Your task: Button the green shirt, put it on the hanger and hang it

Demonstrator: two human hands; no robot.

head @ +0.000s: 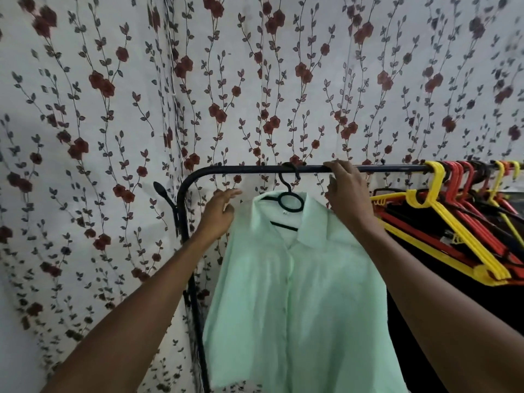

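Our right hand (347,191) reached up to the black rail (374,168), its fingers curled over the bar just right of the hanger's hook. Our left hand (219,212) was at the shirt's left shoulder, fingers loosely extended and touching the cloth; we could not tell whether it pinched the fabric. Between the two hands the green shirt (295,302) hung on a black hanger (288,200), its front buttoned down the placket, collar spread — the hook was caught over the rail. Further right on the same rail hung a crowd of yellow hangers (453,236) and red hangers (459,182), bare, in front of dark garments (453,316). Behind it all hung a pale curtain (113,109) printed with red flowers and leafy vines.
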